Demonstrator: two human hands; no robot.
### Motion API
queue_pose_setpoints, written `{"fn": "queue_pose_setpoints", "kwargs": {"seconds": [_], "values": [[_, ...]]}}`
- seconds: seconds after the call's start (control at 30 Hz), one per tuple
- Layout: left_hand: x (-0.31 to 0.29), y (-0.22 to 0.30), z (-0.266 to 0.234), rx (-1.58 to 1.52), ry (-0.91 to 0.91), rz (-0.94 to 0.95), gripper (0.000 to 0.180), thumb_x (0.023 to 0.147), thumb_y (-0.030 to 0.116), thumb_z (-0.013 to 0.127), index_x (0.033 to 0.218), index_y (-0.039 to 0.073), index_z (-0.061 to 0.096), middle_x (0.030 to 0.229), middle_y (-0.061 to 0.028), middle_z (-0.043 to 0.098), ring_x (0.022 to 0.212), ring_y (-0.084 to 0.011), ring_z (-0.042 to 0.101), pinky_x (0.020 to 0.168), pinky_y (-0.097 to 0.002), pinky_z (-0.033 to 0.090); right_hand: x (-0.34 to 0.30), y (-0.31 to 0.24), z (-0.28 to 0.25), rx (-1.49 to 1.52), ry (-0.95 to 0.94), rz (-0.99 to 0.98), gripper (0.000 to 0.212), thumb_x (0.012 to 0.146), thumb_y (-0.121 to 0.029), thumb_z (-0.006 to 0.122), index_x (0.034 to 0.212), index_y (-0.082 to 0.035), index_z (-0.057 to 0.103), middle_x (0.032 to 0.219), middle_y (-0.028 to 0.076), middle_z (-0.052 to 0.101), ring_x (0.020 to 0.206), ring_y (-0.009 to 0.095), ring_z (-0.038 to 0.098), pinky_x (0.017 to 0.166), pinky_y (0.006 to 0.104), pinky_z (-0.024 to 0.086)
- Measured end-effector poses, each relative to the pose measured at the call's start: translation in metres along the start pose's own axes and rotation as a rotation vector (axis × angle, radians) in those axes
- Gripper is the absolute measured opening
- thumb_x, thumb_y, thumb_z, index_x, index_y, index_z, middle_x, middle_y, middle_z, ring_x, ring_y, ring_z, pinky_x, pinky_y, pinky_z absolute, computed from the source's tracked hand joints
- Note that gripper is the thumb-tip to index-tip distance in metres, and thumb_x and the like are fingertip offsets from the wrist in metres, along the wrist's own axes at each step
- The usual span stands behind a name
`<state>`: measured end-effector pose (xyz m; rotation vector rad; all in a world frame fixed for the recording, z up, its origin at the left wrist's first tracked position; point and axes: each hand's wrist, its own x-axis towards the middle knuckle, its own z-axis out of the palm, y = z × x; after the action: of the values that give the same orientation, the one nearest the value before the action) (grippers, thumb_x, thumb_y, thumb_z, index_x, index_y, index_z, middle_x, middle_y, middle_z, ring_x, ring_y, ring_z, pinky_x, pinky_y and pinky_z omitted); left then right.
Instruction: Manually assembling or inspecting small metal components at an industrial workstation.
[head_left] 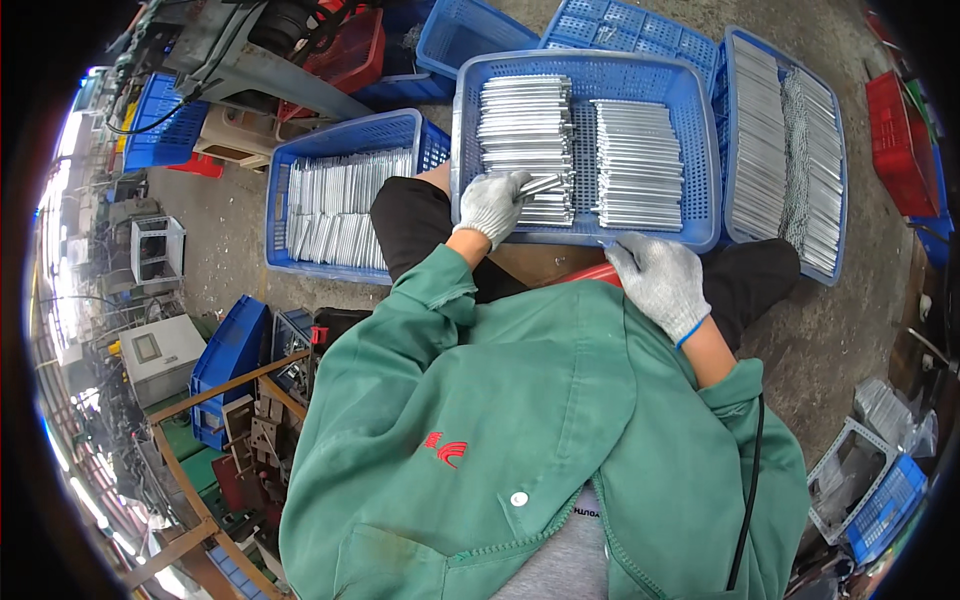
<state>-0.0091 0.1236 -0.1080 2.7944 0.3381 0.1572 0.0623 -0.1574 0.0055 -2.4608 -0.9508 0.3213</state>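
Note:
My left hand (pixel 492 206), in a grey-white knit glove, is closed round a few short metal rods (pixel 542 184). It is over the near left side of a blue plastic crate (pixel 585 237). Inside that crate lie two stacks of silvery rods: a left stack (pixel 524 120), partly under my left hand, and a right stack (pixel 638 150). My right hand (pixel 662 284), gloved the same way, is just outside the crate's near edge. Its fingers are curled together; what they hold, if anything, is too small to make out.
Blue crates of similar rods stand to the left (pixel 345 262) and to the right (pixel 735 130). More blue baskets (pixel 630 30) are behind. A red crate (pixel 900 145) sits far right. A metal machine frame (pixel 270 75) rises at back left.

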Motion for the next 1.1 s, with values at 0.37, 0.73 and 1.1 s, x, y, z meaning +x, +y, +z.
{"fn": "queue_pose_setpoints", "kwargs": {"seconds": [0.37, 0.73, 1.1], "values": [[0.004, 0.009, -0.037, -0.215, -0.189, -0.057, 0.024, 0.094, 0.013, 0.072, 0.119, 0.014, 0.073, 0.091, -0.0072, 0.075, 0.076, -0.0238, 0.069, 0.071, -0.0365, 0.052, 0.003, -0.003, -0.013, 0.036, 0.019, 0.008, 0.024, 0.093, -0.027, 0.071, 0.101, -0.007, 0.081, 0.072, 0.011, 0.075, 0.056, 0.03, 0.066, 0.055, 0.0384, 0.051], [-0.029, 0.039, -0.068, -0.743, -0.155, 0.141, 0.012, 0.095, -0.001, 0.071, 0.107, 0.003, 0.072, 0.091, -0.0018, 0.071, 0.075, -0.0129, 0.062, 0.069, -0.0289, 0.049, 0.001, -0.025, -0.045, -0.014, 0.119, -0.167, 0.019, 0.09, -0.023, 0.074, 0.097, -0.007, 0.081, 0.068, 0.01, 0.073, 0.051, 0.026, 0.062, 0.052, 0.0372, 0.049], [-0.034, 0.06, -0.087, -0.593, -0.05, 0.227, 0.019, 0.086, 0.006, 0.077, 0.104, 0.006, 0.074, 0.089, -0.0039, 0.074, 0.077, -0.0219, 0.066, 0.078, -0.0345, 0.051, 0.002, -0.024, -0.045, -0.131, 0.109, -0.232, 0.017, 0.088, -0.021, 0.074, 0.096, -0.008, 0.082, 0.066, 0.007, 0.072, 0.049, 0.024, 0.061, 0.052, 0.0353, 0.047]]}}
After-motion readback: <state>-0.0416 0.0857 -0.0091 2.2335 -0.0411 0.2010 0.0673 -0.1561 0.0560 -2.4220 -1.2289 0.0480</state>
